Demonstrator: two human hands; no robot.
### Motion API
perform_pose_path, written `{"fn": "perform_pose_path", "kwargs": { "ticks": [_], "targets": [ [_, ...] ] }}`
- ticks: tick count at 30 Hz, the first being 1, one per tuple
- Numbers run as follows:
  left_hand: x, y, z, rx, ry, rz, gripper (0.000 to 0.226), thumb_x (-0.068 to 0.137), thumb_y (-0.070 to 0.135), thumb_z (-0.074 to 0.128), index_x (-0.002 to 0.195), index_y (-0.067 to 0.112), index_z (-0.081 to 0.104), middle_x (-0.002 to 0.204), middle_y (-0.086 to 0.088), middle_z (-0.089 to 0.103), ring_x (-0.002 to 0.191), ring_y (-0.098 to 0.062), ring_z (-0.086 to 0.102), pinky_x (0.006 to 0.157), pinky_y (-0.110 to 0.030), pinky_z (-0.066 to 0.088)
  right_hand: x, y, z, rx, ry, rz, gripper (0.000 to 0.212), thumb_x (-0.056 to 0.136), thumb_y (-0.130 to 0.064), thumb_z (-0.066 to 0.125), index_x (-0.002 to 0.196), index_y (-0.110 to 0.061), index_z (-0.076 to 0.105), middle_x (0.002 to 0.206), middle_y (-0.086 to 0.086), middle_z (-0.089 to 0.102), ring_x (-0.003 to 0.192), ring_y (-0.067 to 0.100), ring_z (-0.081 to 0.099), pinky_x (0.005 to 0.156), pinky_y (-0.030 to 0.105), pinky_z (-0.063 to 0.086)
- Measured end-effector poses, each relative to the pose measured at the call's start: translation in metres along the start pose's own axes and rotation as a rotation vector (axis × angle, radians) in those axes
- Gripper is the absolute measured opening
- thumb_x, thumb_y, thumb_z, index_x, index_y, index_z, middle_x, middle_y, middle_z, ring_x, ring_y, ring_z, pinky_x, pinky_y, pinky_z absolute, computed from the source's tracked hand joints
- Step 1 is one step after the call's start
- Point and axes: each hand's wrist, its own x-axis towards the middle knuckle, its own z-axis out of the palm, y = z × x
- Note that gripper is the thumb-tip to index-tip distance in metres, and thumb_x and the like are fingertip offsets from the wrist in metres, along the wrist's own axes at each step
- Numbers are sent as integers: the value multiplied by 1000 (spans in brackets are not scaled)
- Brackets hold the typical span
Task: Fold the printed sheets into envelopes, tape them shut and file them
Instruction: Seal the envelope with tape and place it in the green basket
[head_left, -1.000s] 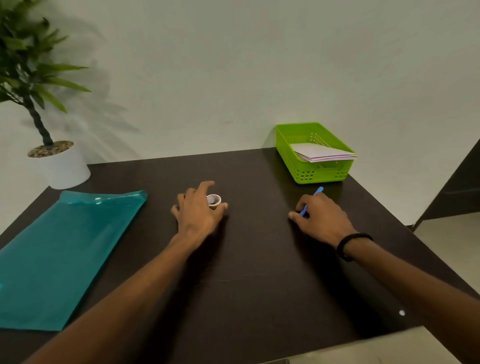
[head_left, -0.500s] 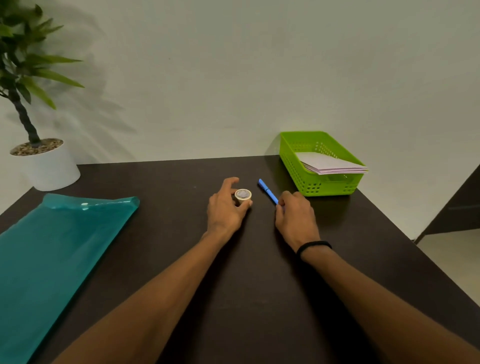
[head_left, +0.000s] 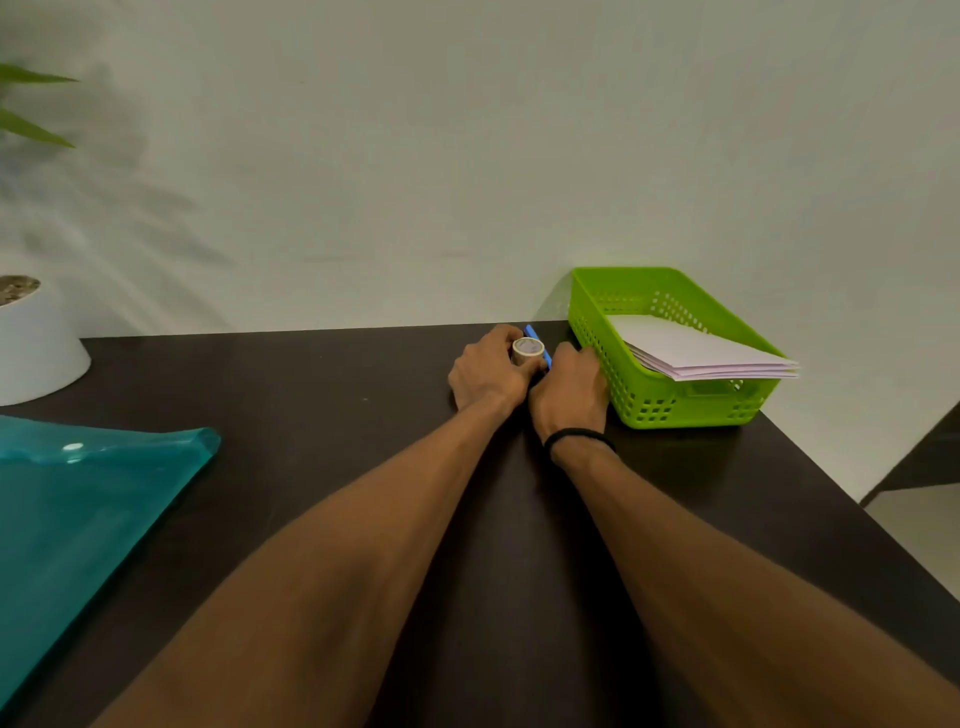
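Two hands at the far side of the dark worktop (head_left: 322, 467).

The left hand (head_left: 485, 371) pinches a small tape roll (head_left: 528, 349). The right hand (head_left: 571, 387) curls around a blue pen (head_left: 535, 338), touching the green basket (head_left: 670, 405). Folded sheets (head_left: 701, 353) lie in the basket. A teal folder (head_left: 78, 519) lies near left.

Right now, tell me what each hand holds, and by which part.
The left hand grips the tape roll round its outer side. The right hand holds the blue pen by its near end; the far tip sticks out.
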Motion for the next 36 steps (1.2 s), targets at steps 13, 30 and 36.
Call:
{"fn": "perform_pose_path", "kwargs": {
  "ticks": [13, 30, 36],
  "targets": [
    [15, -5, 7, -79, 24, 3, 67, 84, 42, 78, 144, 25, 53, 137, -4, 64, 127, -26, 58, 100, -37, 46, 10, -3, 8, 57, 46, 48, 22, 98, -10, 58, 118, -1, 56, 127, 24, 51, 106, 44, 58, 74, 37, 32],
    [-176, -87, -226, 5, -63, 177, 23, 94, 23, 73, 117, 21, 75, 110, 6, 75, 97, -6, 68, 96, -22, 53, -125, -14, -21, -4, -154, -278, 16, 102, -22, 59, 110, -9, 66, 121, 19, 56, 116, 41, 49, 102, 48, 43],
    [-206, -208, -355, 839, -34, -467, 71, 94, 78, 36, 152, 37, 42, 168, -12, 24, 155, -45, 14, 116, -76, -2, -178, -63, -31, 47, -280, -291, 23, 101, -29, 62, 120, -18, 68, 133, 15, 57, 125, 39, 49, 107, 47, 42]
  ]
}}
